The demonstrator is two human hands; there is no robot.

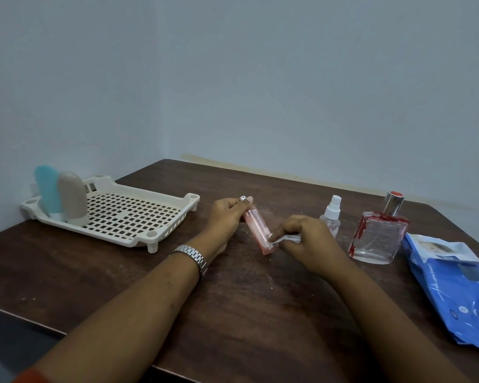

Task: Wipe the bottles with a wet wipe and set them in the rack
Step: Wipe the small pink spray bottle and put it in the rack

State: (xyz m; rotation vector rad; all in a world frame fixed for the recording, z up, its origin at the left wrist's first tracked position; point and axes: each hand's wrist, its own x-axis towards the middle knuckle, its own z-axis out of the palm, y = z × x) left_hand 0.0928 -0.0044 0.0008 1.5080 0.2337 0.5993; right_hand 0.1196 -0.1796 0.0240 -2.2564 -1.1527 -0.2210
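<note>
A slim pink bottle (257, 229) with a silver tip is held tilted above the table's middle, my left hand (227, 217) gripping its upper end. My right hand (302, 239) pinches a crumpled white wet wipe (284, 239) against the bottle's lower end. The cream perforated rack (127, 214) stands at the left. In its back-left corner stand a blue bottle (47, 189) and a beige bottle (72, 199), both upside down. A small clear spray bottle (331, 214) and a square glass bottle (378, 239) with red streaks and a silver cap stand on the right.
A blue pack of wet wipes (454, 288) lies at the right edge of the dark wooden table (233, 305). A wall corner rises right behind the table. A metal watch (191, 255) is on my left wrist.
</note>
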